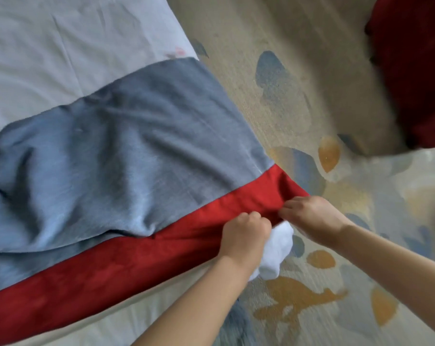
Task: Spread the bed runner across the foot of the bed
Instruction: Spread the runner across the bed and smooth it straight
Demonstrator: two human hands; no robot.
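Observation:
The bed runner (111, 156) lies across the bed (61, 46), a wrinkled grey-blue band with a red border (91, 273) along its near edge. My left hand (243, 234) is clenched on the red border near the bed's corner. My right hand (313, 217) pinches the same red edge just to the right, at the runner's end. A white bit of bedding (277, 253) bulges out under both hands.
The pale sheet of the bed fills the upper left. A beige carpet (311, 295) with blue and orange shapes covers the floor on the right. A dark red cloth (411, 71) rests on a beige piece of furniture at the top right.

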